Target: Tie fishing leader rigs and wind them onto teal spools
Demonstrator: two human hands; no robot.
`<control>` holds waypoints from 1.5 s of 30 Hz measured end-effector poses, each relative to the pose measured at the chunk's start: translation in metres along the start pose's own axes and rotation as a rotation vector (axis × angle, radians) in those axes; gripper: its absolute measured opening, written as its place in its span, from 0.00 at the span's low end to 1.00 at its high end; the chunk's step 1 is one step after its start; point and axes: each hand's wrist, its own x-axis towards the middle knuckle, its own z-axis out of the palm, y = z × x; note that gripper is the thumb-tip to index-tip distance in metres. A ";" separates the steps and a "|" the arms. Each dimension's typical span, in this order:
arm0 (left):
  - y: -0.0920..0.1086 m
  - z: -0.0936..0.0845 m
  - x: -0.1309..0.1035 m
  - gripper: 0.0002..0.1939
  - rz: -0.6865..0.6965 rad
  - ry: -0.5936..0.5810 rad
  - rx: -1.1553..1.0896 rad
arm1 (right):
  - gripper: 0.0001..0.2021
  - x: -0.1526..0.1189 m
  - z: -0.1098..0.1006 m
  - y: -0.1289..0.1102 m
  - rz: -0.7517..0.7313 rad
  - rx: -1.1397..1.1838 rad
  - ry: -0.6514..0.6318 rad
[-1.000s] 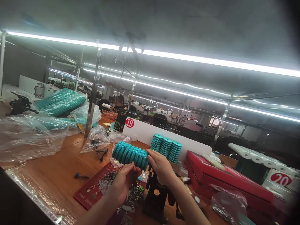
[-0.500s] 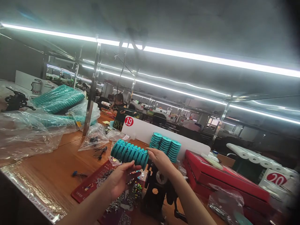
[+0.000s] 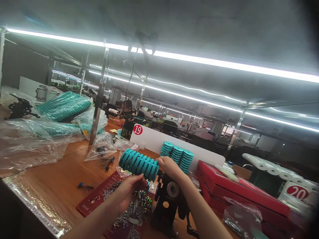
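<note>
spool stacks [image 3: 177, 156] stand behind a black machine [image 3: 163, 212]; right grip [image 3: 171, 170] touches teal roll [image 3: 138, 164], closure unclear; left grip [image 3: 126, 193] parted below it.

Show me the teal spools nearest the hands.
The sideways row of spools, by the left hand and right hand; the upright stacks stand behind, the wrapped spools lie far left.

Widest passage: open tabletop [image 3: 58, 181] left of the red mat [image 3: 86, 203], with a small blue-headed piece [image 3: 81, 185] in it; large plastic bag [image 3: 32, 146] and metal post [image 3: 98, 99] bound it beyond. Forward: three teal spool stacks [image 3: 176, 155] and white panel [image 3: 156, 138] block. Right: upright black machine [image 3: 160, 217], its crank [image 3: 191, 230] protruding low; red box [image 3: 231, 187] narrows the gap beside it
</note>
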 end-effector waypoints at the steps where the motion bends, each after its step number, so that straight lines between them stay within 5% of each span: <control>1: 0.000 0.000 0.002 0.09 0.013 0.014 0.003 | 0.18 0.000 0.000 0.000 0.006 -0.005 0.011; 8: 0.000 -0.004 0.012 0.08 0.002 0.016 0.000 | 0.12 -0.034 0.000 -0.022 0.059 -0.049 0.297; 16: 0.001 -0.002 0.011 0.07 0.015 0.028 -0.039 | 0.05 -0.060 0.027 -0.032 -0.216 -0.432 0.512; 20: 0.002 0.000 0.011 0.07 0.005 0.023 -0.042 | 0.09 -0.051 0.025 -0.030 -0.244 -0.541 0.456; 28: 0.003 -0.001 0.012 0.06 0.004 -0.006 -0.033 | 0.03 -0.050 -0.014 -0.035 -0.284 -0.479 0.238; 45: 0.001 -0.028 0.005 0.16 0.009 -0.108 0.168 | 0.12 -0.024 -0.006 -0.021 -0.129 -0.213 0.159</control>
